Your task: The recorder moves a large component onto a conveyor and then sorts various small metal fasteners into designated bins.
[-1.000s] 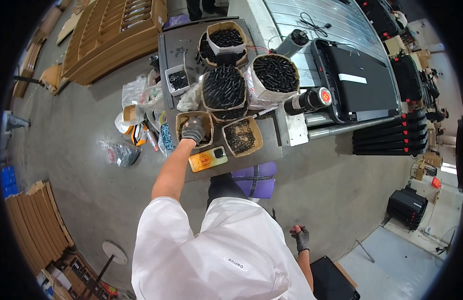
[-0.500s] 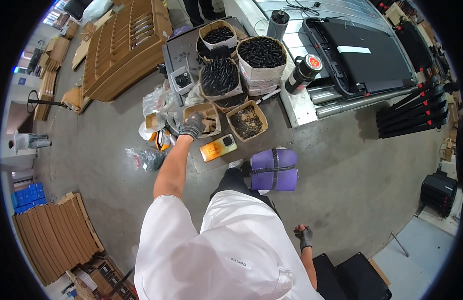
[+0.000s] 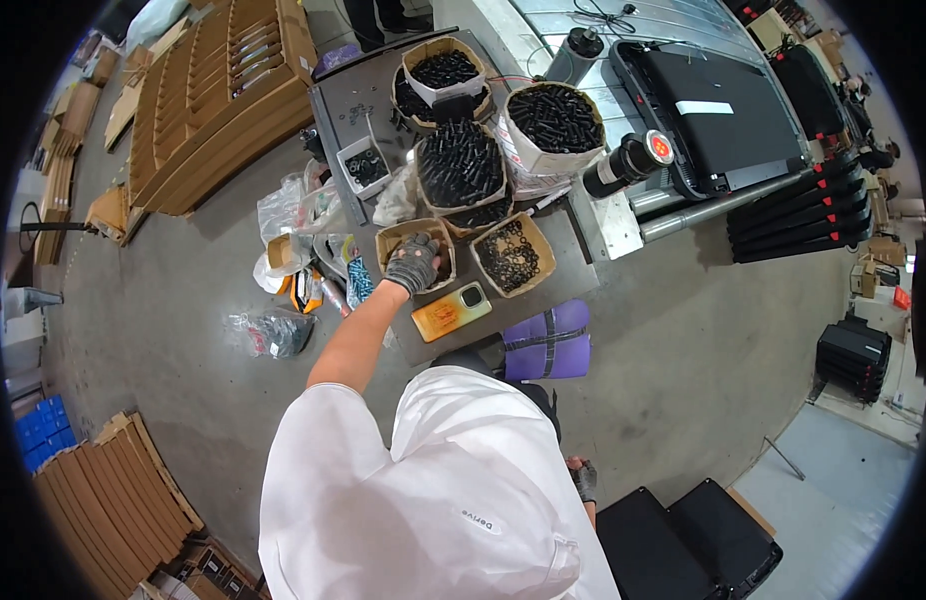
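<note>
My left hand (image 3: 413,262), in a grey striped glove with bare fingertips, reaches down into an open brown carton (image 3: 385,243). Its fingers point into the carton, and what they touch there is hidden. To the right of it sits another carton (image 3: 510,260) of small dark rings. A phone in a yellow-orange case (image 3: 451,312) lies just in front, on the table's near edge. Low at my right side, my right hand (image 3: 582,479) wears a similar glove. Its fingers are curled in, partly behind my shirt, and any thing inside them cannot be made out.
Bags of black parts (image 3: 461,165) crowd the dark table (image 3: 343,100), beside a white tray (image 3: 363,168). A black flask (image 3: 623,165) stands on the roller conveyor's corner (image 3: 608,225). A purple taped bundle (image 3: 548,340) is by my legs; plastic bags (image 3: 273,332) lie on the floor.
My view has shifted, and the table stuff sits lower and to the right. My left hand has reached deeper into the carton. My right hand has drawn closer to my body, partly behind my shirt.
</note>
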### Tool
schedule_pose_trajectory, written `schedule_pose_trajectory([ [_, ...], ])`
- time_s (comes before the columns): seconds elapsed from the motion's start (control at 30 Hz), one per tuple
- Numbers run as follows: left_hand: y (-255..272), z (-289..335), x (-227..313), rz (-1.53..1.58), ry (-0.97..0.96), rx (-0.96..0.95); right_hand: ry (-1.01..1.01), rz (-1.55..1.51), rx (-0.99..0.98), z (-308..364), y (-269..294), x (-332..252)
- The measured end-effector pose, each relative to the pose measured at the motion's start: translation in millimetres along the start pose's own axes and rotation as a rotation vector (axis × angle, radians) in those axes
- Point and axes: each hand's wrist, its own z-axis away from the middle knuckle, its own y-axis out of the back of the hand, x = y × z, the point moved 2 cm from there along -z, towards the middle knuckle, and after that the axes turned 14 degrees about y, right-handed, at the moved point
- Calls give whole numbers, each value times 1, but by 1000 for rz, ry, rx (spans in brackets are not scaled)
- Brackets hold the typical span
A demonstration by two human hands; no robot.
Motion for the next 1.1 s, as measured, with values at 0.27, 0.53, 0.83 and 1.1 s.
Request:
schedule_pose_trajectory([
  [0.27,-11,-10,-1,-105,-35,-185,101,93,-80,-28,-41,-38],
  [0.53,-18,-6,-13,-23,165,-193,863,574,-404,-53,-246,-259],
  [0.83,15,27,-10,433,257,35,1251,1170,-522,-148,-377,-305],
  [1.1,20,117,-28,825,165,145,1224,1546,-806,-142,-433,-297],
])
